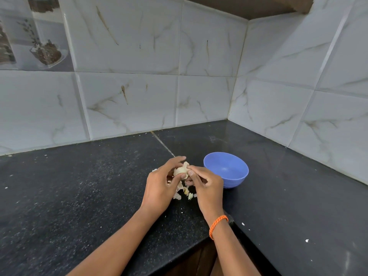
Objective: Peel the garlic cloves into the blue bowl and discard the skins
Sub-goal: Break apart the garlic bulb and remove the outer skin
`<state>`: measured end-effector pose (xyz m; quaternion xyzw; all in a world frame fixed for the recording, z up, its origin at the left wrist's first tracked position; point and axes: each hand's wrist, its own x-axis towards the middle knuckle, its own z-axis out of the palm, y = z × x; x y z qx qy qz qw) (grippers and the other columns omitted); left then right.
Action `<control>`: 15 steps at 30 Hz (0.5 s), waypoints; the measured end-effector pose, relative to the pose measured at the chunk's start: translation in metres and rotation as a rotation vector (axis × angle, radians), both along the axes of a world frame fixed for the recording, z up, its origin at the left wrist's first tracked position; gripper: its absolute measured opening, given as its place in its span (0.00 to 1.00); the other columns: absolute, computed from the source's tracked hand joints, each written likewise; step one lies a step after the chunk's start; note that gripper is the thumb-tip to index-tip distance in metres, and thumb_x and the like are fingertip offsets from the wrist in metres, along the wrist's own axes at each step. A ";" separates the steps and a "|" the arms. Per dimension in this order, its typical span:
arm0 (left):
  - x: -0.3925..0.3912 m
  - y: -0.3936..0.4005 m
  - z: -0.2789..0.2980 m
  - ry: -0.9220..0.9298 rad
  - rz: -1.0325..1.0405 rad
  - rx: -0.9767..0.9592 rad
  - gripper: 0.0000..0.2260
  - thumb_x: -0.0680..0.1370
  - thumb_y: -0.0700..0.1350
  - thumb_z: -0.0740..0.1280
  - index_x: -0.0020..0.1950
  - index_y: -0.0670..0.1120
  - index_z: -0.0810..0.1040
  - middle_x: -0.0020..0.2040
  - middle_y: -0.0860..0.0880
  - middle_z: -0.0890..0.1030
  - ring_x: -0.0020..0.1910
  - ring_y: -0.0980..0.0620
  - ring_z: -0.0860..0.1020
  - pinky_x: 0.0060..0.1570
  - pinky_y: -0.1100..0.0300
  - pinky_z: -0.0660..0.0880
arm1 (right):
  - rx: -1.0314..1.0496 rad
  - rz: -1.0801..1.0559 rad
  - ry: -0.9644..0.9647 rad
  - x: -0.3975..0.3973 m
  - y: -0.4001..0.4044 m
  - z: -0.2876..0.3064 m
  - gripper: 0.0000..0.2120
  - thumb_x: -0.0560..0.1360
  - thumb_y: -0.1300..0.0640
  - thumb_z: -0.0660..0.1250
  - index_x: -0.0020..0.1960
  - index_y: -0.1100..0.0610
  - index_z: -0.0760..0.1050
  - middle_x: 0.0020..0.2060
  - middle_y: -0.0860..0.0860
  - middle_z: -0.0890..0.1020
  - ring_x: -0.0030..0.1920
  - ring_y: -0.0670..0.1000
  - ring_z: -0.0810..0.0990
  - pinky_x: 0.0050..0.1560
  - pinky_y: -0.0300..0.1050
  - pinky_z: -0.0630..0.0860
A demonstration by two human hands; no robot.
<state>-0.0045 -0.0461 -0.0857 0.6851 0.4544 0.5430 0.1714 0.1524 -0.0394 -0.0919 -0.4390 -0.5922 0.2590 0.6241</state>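
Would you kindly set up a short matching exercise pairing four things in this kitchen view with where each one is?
Things:
1. blue bowl
2. garlic
3. loose skins
4. orange band

Places:
A. around the right wrist
B. lying on the counter below the hands
C. held between the left hand and right hand
D. standing on the counter just right of the hands

Pairs: 1-D, 2-C, 3-B, 4-A
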 end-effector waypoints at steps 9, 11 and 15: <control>-0.005 0.006 0.001 -0.268 -0.097 -0.231 0.18 0.81 0.41 0.76 0.70 0.53 0.84 0.54 0.57 0.89 0.51 0.54 0.89 0.54 0.49 0.86 | 0.067 0.097 0.043 0.004 0.002 -0.003 0.08 0.78 0.70 0.74 0.47 0.58 0.88 0.53 0.48 0.89 0.58 0.54 0.87 0.56 0.51 0.85; -0.005 0.006 0.001 -0.309 -0.135 -0.244 0.17 0.82 0.42 0.74 0.71 0.53 0.84 0.54 0.54 0.90 0.51 0.51 0.89 0.55 0.49 0.86 | 0.054 0.100 0.030 0.003 0.003 -0.004 0.09 0.77 0.71 0.74 0.44 0.59 0.87 0.52 0.48 0.89 0.58 0.54 0.87 0.55 0.52 0.85; -0.002 0.007 0.001 -0.416 -0.154 -0.284 0.13 0.85 0.40 0.71 0.67 0.51 0.86 0.57 0.53 0.89 0.55 0.48 0.88 0.59 0.51 0.85 | 0.054 0.046 -0.032 0.001 0.003 -0.003 0.14 0.77 0.73 0.71 0.44 0.57 0.88 0.48 0.45 0.88 0.55 0.52 0.87 0.54 0.51 0.86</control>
